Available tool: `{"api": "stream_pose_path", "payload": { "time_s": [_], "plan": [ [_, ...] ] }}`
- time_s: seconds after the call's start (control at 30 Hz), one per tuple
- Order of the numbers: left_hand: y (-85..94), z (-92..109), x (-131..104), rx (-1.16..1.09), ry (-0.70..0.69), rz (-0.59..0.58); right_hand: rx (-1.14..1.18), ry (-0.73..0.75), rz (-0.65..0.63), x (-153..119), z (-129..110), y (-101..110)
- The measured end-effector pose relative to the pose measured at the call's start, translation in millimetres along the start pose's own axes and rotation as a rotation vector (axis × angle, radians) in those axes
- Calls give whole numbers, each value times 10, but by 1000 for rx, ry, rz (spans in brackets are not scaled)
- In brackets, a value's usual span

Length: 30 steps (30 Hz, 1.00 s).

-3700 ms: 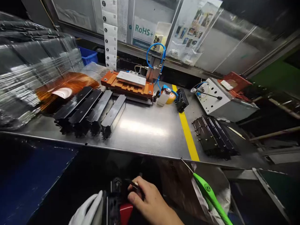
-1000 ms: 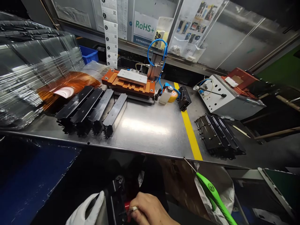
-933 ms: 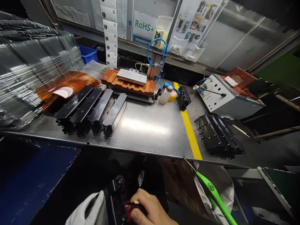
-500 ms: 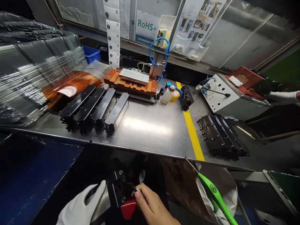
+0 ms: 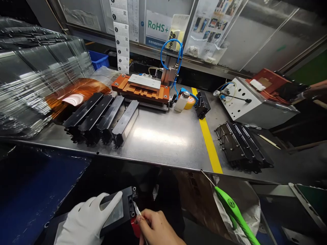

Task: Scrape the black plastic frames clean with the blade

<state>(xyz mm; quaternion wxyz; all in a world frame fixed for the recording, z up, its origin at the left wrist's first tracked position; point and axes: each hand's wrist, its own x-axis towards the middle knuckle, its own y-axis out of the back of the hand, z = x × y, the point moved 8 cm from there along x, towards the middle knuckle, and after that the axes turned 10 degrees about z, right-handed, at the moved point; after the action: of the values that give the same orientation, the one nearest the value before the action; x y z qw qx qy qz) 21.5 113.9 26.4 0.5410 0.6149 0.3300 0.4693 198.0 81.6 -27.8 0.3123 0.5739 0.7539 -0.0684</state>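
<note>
While the bench top (image 5: 163,139) carries parts only, both hands are seen working below its near edge, at the bottom of the frame.

Left hand (image 5: 84,221): white-gloved, laid flat on top of a long black part (image 5: 120,211) w/ a glossy grey face. Fingers are stretched out and close together; thumb is extended toward the part's end. Part is held low, in front of the bench edge, approx. level, its notched black end pointing right.

Right hand (image 5: 155,229): bare, just beside that end. A thin metal tool (image 5: 138,212) is pinched betw. thumb and fingertips, tip set against the part's end. A small red piece (image 5: 135,227) is seen directly under the end, touching the right hand; what it is cannot be told.

On bench, left: four similar black parts (image 5: 102,119) are lined up side by side, near a stack of clear trays (image 5: 38,75). Behind them an orange fixture (image 5: 141,89) w/ a grey plate and blue air hoses is mounted. A small white bottle (image 5: 181,102) stands just right of it. A yellow stripe (image 5: 208,141) runs front to back. Right of the stripe a black ribbed rack (image 5: 242,146) lies flat, near a white metal box (image 5: 249,107). Green-handled scissors (image 5: 230,207) hang over a bag at the bench front, well apart from both hands.
</note>
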Motion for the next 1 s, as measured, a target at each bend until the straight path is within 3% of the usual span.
{"api": "stream_pose_path", "payload": {
  "time_s": [0.1, 0.3, 0.43, 0.53, 0.6, 0.67, 0.8, 1.0],
  "plan": [
    [-77, 70, -43, 142, -98, -16, 119, -21, 5, 43, 123, -128],
    [-276, 79, -69, 157, -80, -138, 559, -303, -149, 96, 454, -504],
    [-314, 86, -79, 142, -92, -116, 699, -352, -246, 71, 415, -424],
    [-326, 58, -111, 88, -81, -131, 432, -116, -83, 125, 315, -42],
    [-332, 25, -136, 59, -65, -163, 53, 152, 126, 134, 183, 266],
    [-328, 0, -151, 33, -55, -186, -302, 354, 259, 101, 75, 418],
    [-309, -19, -153, 20, -49, -182, -599, 583, 371, 55, -16, 455],
    [-312, -13, -166, 33, -80, -157, -649, 787, 479, -4, -149, 479]
  ]
}}
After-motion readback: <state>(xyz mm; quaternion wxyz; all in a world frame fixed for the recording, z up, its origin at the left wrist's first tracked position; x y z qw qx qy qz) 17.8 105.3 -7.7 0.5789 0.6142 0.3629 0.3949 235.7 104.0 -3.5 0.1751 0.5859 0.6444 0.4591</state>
